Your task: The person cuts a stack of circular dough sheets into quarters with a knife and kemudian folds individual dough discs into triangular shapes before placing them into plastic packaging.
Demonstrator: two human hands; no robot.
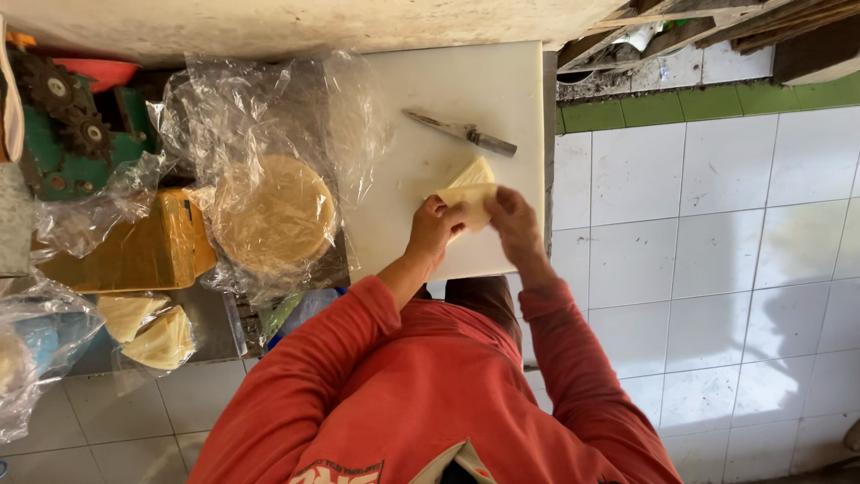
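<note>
You're pinching the wrapper [472,199] with both hands, left [436,226] and right [512,215]; thin, floppy, likely tearable, so grip edges.

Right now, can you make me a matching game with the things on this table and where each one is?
Things:
1. knife
2. pale folded sheet
3. round stack of thin wrappers
4. toothed gear wheels

Places:
A. inside crinkly clear plastic
B. between the left hand and right hand
C. lying alone on the white cutting board
D. on the green machine at the far left

Pairs: 1-C, 2-B, 3-A, 4-D
</note>
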